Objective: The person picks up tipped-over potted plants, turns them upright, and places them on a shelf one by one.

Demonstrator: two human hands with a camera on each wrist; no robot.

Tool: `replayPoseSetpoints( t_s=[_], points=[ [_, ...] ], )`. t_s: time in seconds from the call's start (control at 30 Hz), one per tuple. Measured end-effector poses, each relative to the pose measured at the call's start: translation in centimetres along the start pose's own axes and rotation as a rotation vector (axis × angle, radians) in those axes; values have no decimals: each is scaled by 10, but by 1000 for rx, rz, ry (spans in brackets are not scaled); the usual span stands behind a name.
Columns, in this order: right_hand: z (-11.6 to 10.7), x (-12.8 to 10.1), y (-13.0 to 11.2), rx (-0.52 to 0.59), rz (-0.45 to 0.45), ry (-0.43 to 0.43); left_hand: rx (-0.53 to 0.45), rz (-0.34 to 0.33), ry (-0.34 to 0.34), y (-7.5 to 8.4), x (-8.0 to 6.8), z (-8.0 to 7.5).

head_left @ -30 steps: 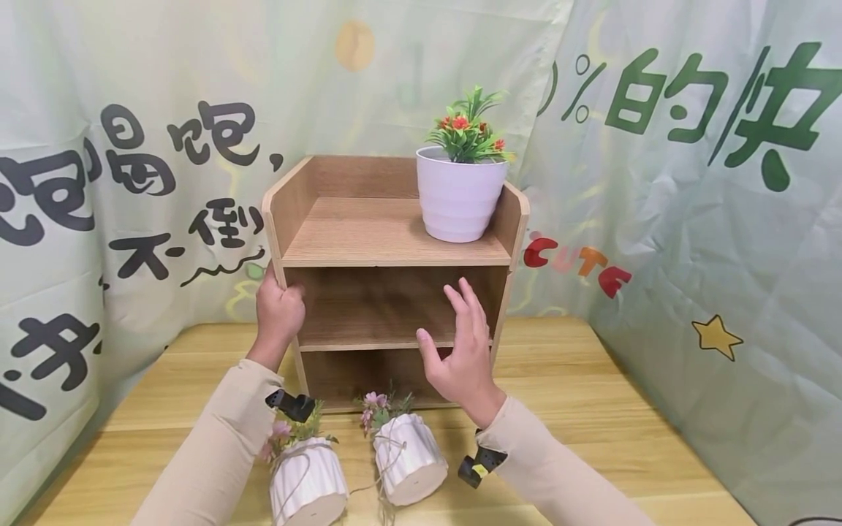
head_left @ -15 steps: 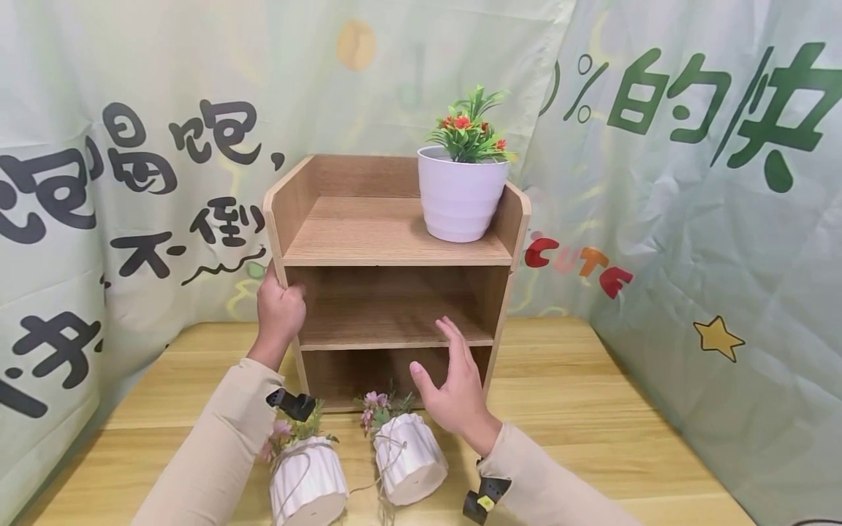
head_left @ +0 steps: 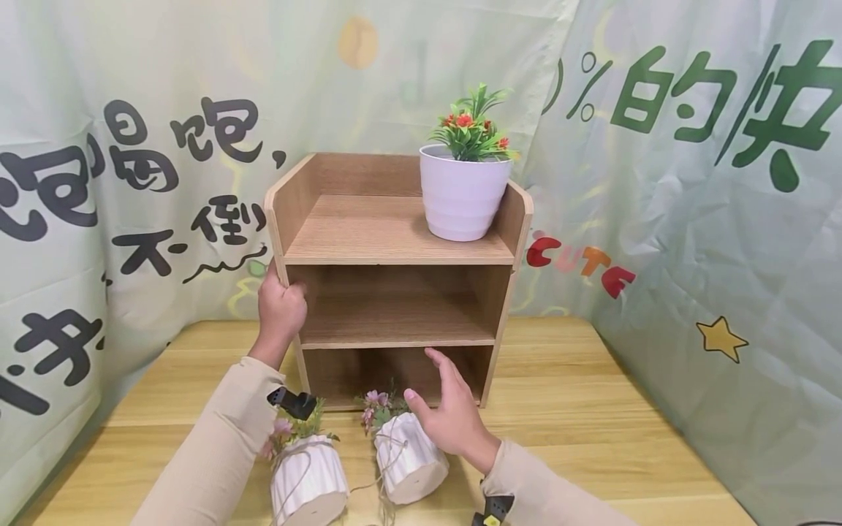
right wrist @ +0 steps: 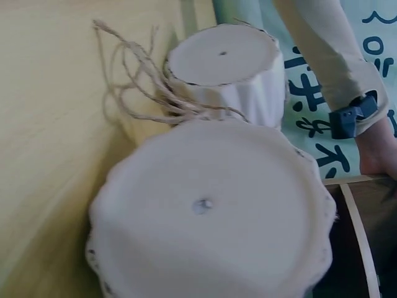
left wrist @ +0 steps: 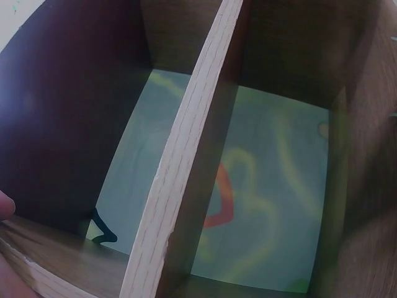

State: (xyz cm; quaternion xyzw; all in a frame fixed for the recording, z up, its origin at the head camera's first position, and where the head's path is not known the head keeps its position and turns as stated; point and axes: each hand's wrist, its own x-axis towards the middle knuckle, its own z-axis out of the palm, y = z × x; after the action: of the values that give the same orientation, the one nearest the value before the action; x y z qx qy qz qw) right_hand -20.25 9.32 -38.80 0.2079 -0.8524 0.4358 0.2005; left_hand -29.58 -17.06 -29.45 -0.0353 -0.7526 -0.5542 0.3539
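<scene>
A small wooden shelf unit [head_left: 395, 252] stands on the table. My left hand [head_left: 281, 310] grips its left side panel, thumb over the front edge; in the left wrist view a shelf board [left wrist: 177, 167] crosses the picture. Two white fluted flowerpots with pinkish flowers and twine lie tipped over in front, bases towards me: a left pot [head_left: 309, 478] and a right pot [head_left: 409, 460]. My right hand [head_left: 454, 416], fingers extended and thumb apart, is beside the right pot and overlaps its edge. The right wrist view shows that pot's round base [right wrist: 211, 248] close up.
A larger white pot [head_left: 463, 197] with a red-flowered plant stands on the shelf's top right. Printed cloth [head_left: 691, 219] hangs behind and to the sides. The wooden table [head_left: 592, 424] extends to the right of the shelf.
My right hand has come down from in front of the middle shelf to beside the right tipped pot. My left hand keeps its grip on the side panel.
</scene>
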Motion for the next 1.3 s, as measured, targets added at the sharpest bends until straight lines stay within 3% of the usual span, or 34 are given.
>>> replayPoseSetpoints(
  t_s=[0.8,1.3],
  points=[
    [8,-12,10,-31,221,-320,9,3,2,2,1,2],
    [17,-20,10,-20,220,-453,2,-12,9,-1,0,1]
  ],
)
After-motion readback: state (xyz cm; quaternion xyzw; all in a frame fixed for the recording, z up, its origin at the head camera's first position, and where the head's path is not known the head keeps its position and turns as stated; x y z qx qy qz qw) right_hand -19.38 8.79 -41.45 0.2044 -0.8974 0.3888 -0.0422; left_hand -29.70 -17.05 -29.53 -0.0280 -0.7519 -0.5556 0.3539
